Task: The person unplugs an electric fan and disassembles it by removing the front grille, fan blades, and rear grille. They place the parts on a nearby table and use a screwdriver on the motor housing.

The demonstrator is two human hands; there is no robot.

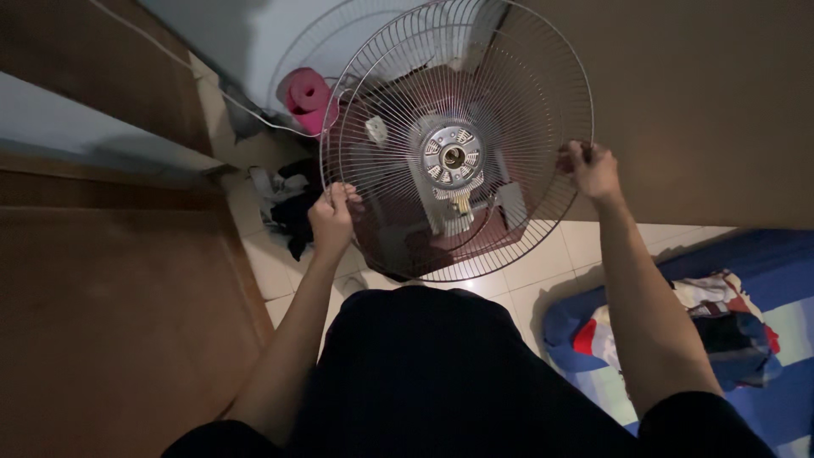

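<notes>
Fan guard: we hold a round wire fan guard (509, 76) of thin radial metal ribs, tilted, above the tiled floor (551, 263)
Left hand: our left hand (331, 217) is curled tight around the guard's near-left rim
Right hand: our right hand (592, 168) pinches the right rim, fingers closed on the wire
Hub: a silvery motor hub (452, 156) with a slotted disc sits behind the grille's centre
Far left: a pink rolled mat (307, 97) stands against the pale wall
Near right: crumpled patterned cloth (721, 322) lies on a blue mattress (780, 263)
</notes>
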